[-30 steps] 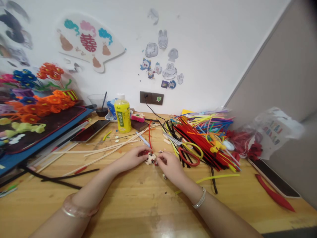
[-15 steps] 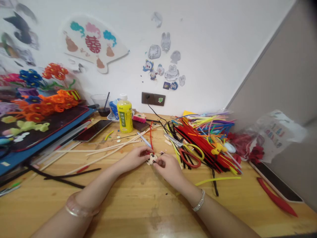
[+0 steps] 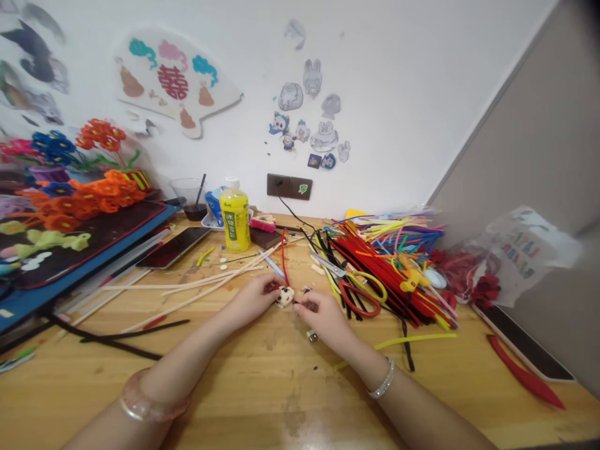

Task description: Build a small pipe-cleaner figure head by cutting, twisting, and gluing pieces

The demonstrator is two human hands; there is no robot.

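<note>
My left hand (image 3: 254, 301) pinches a small cream fuzzy figure (image 3: 285, 297) with dark spots, just above the wooden table. Behind it a red pipe cleaner (image 3: 284, 257) stands up; whether the two are joined I cannot tell. To the right of the figure, my right hand (image 3: 325, 320) has thumb and forefinger pressed together, with a tiny dark bit at the tips too small to name. Under this hand lies a small metallic piece (image 3: 312, 336). Scissors with red and yellow handles (image 3: 360, 300) lie right of it.
Bundles of pipe cleaners (image 3: 375, 269) spread to the right, beside a plastic bag (image 3: 520, 250) and a phone (image 3: 520, 344). A yellow bottle (image 3: 235, 219), a dark tablet (image 3: 173, 248) and pale sticks (image 3: 206, 284) lie or stand left of centre. Orange pipe-cleaner flowers (image 3: 89, 200) are at far left.
My right hand has drawn slightly right, away from the cream figure, leaving a small gap. The figure now shows more fully in my left hand. The metallic piece has come into view.
</note>
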